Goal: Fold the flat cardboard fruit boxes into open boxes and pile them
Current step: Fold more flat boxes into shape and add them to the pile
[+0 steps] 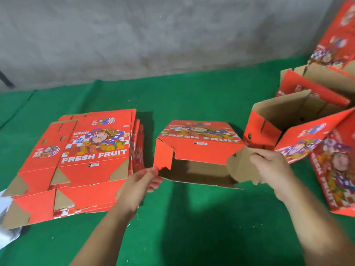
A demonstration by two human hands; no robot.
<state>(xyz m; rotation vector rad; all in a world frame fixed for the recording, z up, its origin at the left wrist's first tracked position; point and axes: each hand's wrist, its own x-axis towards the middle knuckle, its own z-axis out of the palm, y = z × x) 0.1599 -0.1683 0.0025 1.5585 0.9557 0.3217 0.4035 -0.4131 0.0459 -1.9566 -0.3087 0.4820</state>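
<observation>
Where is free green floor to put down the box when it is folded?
Bare green mat lies between the forearms, below the half-folded box, and behind it toward the grey wall. Crowded: flat stack at left, folded boxes at right.

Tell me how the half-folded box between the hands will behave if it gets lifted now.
The half-folded box probably weighs little: it is thin cardboard with nothing visible inside. Its loose bottom flaps would likely swing or sag. Held only at the edges by the left hand and right hand, it may skew out of square.
</observation>
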